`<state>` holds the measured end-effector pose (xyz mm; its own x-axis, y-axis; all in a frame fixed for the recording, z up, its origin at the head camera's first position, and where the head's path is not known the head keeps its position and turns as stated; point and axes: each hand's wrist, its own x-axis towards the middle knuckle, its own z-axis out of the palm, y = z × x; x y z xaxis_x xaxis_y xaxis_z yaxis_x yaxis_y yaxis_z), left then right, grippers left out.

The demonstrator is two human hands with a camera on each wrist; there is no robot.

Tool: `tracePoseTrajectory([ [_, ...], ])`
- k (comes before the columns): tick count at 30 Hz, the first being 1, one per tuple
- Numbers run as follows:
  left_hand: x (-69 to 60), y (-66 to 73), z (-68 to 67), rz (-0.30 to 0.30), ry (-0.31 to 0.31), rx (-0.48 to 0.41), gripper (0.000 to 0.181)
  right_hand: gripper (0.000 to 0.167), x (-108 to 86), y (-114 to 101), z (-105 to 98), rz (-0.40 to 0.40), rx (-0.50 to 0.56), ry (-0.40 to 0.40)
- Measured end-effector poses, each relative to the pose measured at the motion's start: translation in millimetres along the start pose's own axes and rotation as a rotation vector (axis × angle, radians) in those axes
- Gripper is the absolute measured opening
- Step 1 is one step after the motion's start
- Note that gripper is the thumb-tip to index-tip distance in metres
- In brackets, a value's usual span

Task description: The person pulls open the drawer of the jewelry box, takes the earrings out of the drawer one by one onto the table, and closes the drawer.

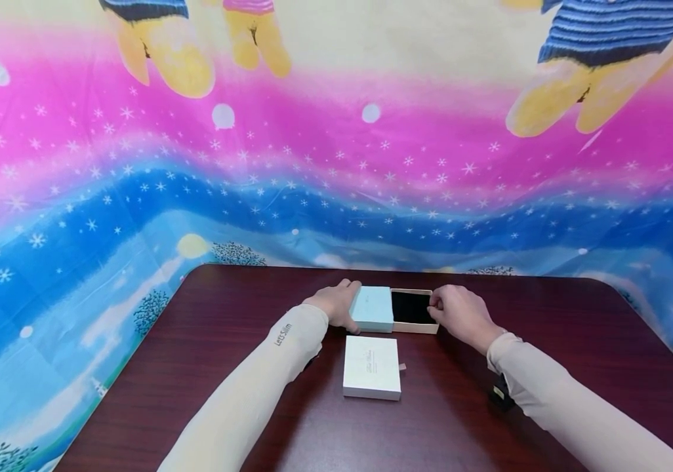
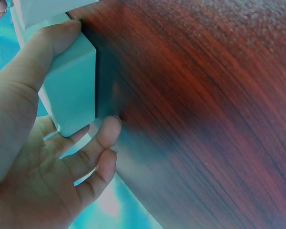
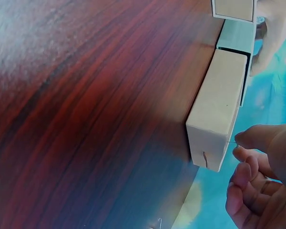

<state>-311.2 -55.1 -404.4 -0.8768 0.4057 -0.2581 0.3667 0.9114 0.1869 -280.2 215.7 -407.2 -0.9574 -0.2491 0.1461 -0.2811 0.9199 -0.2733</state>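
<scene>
A light blue box sleeve point(image 1: 374, 308) lies near the table's back edge, its drawer point(image 1: 420, 329) slid out to the right and showing a black lining point(image 1: 410, 306). My left hand point(image 1: 335, 306) grips the sleeve's left end; in the left wrist view the thumb of that hand point(image 2: 47, 157) presses one face of the sleeve point(image 2: 71, 93), other fingers at the opposite side. At the drawer's right end is my right hand point(image 1: 460, 316). The right wrist view shows that hand point(image 3: 262, 176) pinching a thin, wire-like thing point(image 3: 232, 142) beside the drawer point(image 3: 217, 95); what it is, I cannot tell.
A closed white box point(image 1: 372, 367) with a small ribbon tab point(image 1: 403, 368) on its right side lies in front of the blue one. The dark red wooden table point(image 1: 224, 406) ends at a patterned cloth point(image 1: 313, 151) behind. A black band point(image 1: 500, 393) shows under my right sleeve.
</scene>
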Motion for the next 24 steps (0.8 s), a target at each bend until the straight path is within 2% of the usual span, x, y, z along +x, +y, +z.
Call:
tracePoseTrajectory([
  [24,0.2,-2.4,1.6,0.015,0.013,-0.004,0.097,0.010,-4.7,5.7,-5.3,-0.017,0.023,0.065],
])
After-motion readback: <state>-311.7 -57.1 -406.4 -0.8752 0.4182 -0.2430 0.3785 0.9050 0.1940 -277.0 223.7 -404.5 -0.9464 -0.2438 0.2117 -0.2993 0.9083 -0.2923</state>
